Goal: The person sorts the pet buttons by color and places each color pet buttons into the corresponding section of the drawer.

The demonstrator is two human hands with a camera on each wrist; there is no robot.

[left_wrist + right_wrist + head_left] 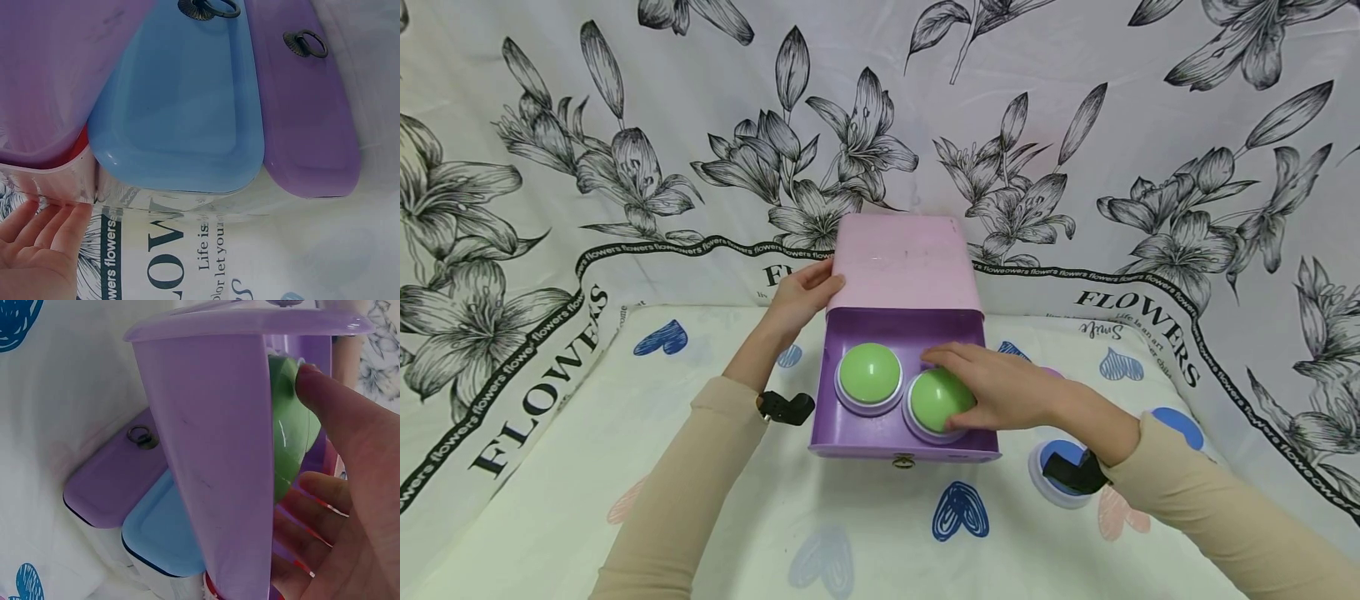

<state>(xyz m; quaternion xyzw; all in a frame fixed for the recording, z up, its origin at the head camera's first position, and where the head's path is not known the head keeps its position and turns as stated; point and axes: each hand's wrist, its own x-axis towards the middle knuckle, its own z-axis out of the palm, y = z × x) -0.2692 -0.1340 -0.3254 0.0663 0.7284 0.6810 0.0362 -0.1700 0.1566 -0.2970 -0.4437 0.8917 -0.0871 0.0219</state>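
A pink cabinet (pixel 902 262) has its purple top drawer (pixel 842 437) pulled out toward me. Inside sit two round push buttons with green domes and white bases, the left button (pixel 870 373) and the right button (pixel 936 400). My right hand (pixel 1000 387) reaches over the drawer's right wall and grips the right button, thumb at the near side and fingers at the far side. The right wrist view shows its green dome (pixel 287 431) between thumb and fingers. With straight fingers, my left hand (pixel 805 296) touches the cabinet's left side.
Below the open drawer are a closed blue drawer (pixel 181 112) and a closed purple drawer (pixel 309 112), both with ring pulls. A blue-domed button (pixel 1060 454) lies under my right wrist, and another blue round thing (pixel 1180 425) lies farther right on the heart-patterned cloth (pixel 887 533).
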